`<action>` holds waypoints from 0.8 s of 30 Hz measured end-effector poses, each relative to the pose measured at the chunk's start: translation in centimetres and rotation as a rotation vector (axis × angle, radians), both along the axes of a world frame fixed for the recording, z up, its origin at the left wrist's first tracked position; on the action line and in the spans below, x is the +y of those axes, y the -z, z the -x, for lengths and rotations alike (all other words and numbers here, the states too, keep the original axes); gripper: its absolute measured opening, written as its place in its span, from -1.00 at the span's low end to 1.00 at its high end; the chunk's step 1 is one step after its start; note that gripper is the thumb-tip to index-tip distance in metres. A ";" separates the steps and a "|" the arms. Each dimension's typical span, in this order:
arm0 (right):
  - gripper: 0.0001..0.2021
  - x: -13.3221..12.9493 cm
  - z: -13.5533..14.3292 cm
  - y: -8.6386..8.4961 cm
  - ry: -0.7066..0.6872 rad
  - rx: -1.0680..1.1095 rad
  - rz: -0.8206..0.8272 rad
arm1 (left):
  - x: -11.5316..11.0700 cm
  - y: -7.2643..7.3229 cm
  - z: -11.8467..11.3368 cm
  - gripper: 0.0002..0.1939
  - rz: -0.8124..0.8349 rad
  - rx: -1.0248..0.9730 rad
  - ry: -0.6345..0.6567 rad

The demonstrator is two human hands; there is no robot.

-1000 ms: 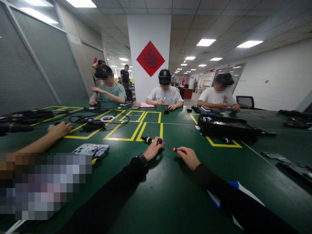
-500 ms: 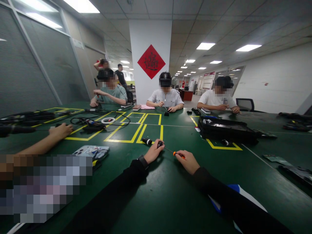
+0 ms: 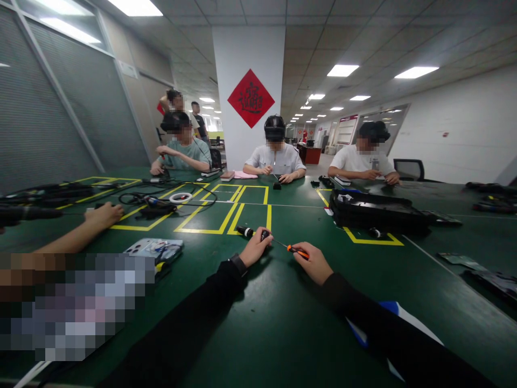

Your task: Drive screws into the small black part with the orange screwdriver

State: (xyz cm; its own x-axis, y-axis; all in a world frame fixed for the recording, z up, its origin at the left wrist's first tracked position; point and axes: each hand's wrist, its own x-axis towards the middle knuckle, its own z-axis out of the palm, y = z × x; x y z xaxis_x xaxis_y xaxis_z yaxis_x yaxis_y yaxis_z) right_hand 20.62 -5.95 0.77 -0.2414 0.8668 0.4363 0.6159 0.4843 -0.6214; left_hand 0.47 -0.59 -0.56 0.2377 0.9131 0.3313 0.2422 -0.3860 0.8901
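Note:
My left hand (image 3: 257, 247) is closed around a small black part (image 3: 265, 235), its kind too small to make out. In my right hand (image 3: 313, 261) is a screwdriver (image 3: 298, 251) with an orange and black handle, gripped between thumb and fingers. Its thin shaft points left to the black part; whether the tip touches is too small to tell. Just beyond my left hand a black cylinder with a white band (image 3: 244, 231) lies on the green table (image 3: 274, 334).
A long black housing (image 3: 375, 211) lies at the right. Cables (image 3: 151, 203) and a white coil (image 3: 180, 198) are at the left, near a grey-white plate (image 3: 155, 248). A co-worker's hand (image 3: 104, 215) reaches in from the left; several people sit opposite. Blue-white material (image 3: 416, 323) lies by my right sleeve.
The view has shifted slightly. My right hand has turned a little on the screwdriver, showing more of its handle. Both hands keep their holds.

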 end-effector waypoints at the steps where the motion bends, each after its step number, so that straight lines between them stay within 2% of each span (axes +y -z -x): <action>1: -0.78 0.1 0.0 0.0 0.005 0.001 -0.012 | 0.0 0.0 0.0 -0.71 -0.007 0.003 -0.003; 4: -0.75 0.3 -0.1 0.3 -0.007 0.010 0.001 | 0.0 0.0 0.0 -0.71 -0.030 0.017 -0.008; 9: -0.77 0.6 -0.1 1.0 -0.115 -0.027 0.058 | 0.2 0.2 0.0 -0.73 -0.019 -0.016 0.012; 16: -0.80 0.4 0.3 1.2 -0.120 -0.167 -0.003 | 0.1 0.2 0.0 -0.75 -0.006 -0.041 0.016; 19: -0.76 0.6 0.3 1.3 -0.109 -0.185 -0.002 | 0.2 0.2 0.1 -0.76 -0.008 -0.047 0.031; 22: -0.67 0.8 0.4 -0.4 -0.050 -0.167 0.047 | 0.3 0.2 0.2 -0.76 -0.007 -0.058 0.042; 24: -0.67 -0.1 0.9 -3.1 -0.028 -0.138 0.032 | 0.3 0.1 0.2 -0.76 -0.011 -0.058 0.043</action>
